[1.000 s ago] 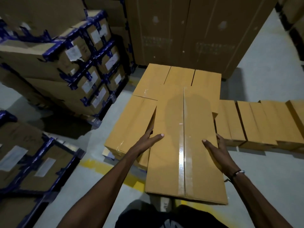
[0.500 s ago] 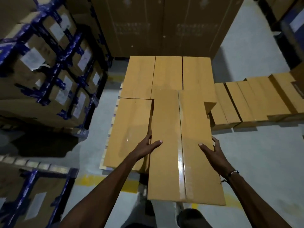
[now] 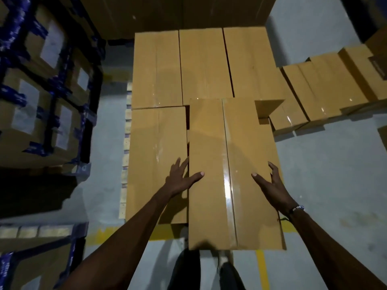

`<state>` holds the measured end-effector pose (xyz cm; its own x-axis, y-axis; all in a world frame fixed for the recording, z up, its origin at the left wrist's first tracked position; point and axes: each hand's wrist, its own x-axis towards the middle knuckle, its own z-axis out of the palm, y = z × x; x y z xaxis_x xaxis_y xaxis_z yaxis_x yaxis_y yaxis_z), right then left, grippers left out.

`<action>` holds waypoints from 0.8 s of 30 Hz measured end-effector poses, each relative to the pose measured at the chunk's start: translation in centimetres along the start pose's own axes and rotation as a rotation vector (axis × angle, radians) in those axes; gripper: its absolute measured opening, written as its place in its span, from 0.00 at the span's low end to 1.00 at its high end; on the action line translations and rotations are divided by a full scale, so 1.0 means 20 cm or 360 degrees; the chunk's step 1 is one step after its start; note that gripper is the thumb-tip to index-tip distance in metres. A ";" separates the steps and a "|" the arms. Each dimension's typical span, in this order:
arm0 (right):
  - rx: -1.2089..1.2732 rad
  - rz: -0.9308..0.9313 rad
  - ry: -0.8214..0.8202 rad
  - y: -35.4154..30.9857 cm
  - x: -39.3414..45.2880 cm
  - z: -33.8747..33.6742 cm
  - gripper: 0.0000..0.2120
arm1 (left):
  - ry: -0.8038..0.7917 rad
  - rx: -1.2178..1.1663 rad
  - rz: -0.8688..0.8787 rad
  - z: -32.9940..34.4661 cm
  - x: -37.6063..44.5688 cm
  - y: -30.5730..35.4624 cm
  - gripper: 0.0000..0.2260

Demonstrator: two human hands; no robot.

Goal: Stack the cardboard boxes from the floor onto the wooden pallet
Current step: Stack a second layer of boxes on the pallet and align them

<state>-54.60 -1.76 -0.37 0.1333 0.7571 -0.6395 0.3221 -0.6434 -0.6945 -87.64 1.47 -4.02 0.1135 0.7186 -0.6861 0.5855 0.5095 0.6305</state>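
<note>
I hold a long taped cardboard box (image 3: 209, 164) between my hands, above the front right part of the wooden pallet (image 3: 126, 143); its near end overhangs toward me. My left hand (image 3: 180, 178) presses the box's left side with straight fingers and its thumb on top. My right hand (image 3: 270, 185) presses the right side, fingers spread at the edge, thumb on top. Three boxes (image 3: 205, 63) lie side by side in the pallet's back row, and one box (image 3: 155, 155) lies front left, touching my left hand.
A row of similar boxes (image 3: 320, 91) lies on the grey floor to the right. Stacks of cartons with blue tape (image 3: 41, 91) stand close on the left, another (image 3: 31, 258) at lower left. A large carton wall (image 3: 188, 11) rises behind the pallet. Yellow floor lines (image 3: 259, 268) run near my feet.
I have stepped closer and now look more straight down. The held box has moved forward, its far end now against the back row. Both hands keep their places on its sides.
</note>
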 end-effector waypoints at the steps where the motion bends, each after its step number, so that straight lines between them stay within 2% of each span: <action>1: -0.0001 0.0006 0.0006 0.02 0.04 0.01 0.41 | 0.0011 0.0034 0.0007 0.01 0.05 -0.03 0.57; 9: -0.0038 -0.0007 0.0005 0.24 0.34 0.10 0.41 | 0.0182 0.0231 0.0151 0.16 0.38 -0.27 0.50; 15: 0.0014 0.0024 -0.0061 0.35 0.50 0.21 0.39 | 0.0305 0.0262 0.0154 0.22 0.48 -0.42 0.52; 24: 0.0037 0.0047 -0.0090 0.48 0.69 0.25 0.42 | 0.0424 0.0268 0.0341 0.31 0.55 -0.53 0.43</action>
<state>-54.39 1.86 -17.52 0.0893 0.7307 -0.6768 0.2972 -0.6681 -0.6821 -87.51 1.03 -20.49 0.0480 0.9097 -0.4124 0.6974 0.2651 0.6658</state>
